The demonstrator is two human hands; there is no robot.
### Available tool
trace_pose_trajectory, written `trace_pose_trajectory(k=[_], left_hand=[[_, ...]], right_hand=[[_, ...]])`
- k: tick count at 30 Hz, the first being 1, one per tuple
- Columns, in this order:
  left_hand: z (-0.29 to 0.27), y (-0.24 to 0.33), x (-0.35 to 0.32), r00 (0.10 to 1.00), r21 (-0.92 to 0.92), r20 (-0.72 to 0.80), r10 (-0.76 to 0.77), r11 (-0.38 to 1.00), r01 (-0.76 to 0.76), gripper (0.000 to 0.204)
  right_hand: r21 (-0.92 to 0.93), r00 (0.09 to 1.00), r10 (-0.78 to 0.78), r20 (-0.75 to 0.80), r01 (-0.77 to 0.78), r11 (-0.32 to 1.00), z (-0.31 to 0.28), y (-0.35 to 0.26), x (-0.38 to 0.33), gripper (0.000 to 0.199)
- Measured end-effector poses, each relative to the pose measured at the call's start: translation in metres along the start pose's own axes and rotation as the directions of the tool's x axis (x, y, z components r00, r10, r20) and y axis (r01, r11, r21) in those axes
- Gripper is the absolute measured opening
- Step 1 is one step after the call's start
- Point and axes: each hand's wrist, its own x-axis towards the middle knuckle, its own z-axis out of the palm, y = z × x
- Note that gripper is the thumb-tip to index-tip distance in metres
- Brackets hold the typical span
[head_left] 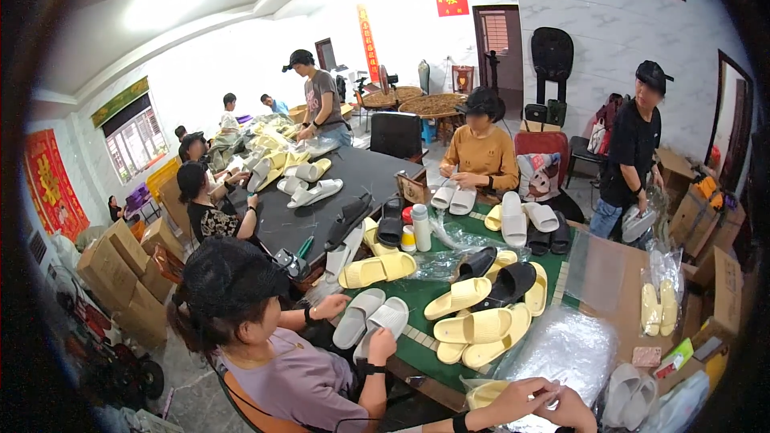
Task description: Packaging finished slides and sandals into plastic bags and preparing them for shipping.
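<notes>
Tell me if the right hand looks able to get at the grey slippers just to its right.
Probably yes: nothing visible stands between the right hand and the grey slippers, though its fingers are busy close against the left hand.

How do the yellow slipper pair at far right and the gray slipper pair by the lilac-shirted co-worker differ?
The yellow slipper pair is in clear plastic; the gray slipper pair is bare. The yellow pair lies untouched, while the gray pair has a co-worker's hand at it. Both are slide slippers.

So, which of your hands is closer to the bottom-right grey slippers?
Right: the right hand is just left of the grey slippers; the left hand is farther left.
</notes>
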Motion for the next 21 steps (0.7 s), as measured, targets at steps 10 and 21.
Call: trace_pose_trajectory(k=[10, 21], left_hand=[[0.005, -0.012, -0.005, 0.996, 0.080, 0.082, 0.044, 0.996, -0.051, 0.019], [0.003, -0.012, -0.002, 0.985, 0.034, 0.073, 0.155, 0.987, -0.158, 0.015]], right_hand=[[-0.268, 0.990, -0.125, 0.070, 0.140, 0.953, 0.011, 0.026, -0.001, 0.021], [-0.253, 0.986, -0.121, -0.116, 0.088, 0.963, 0.013, 0.034, 0.007, 0.009]])
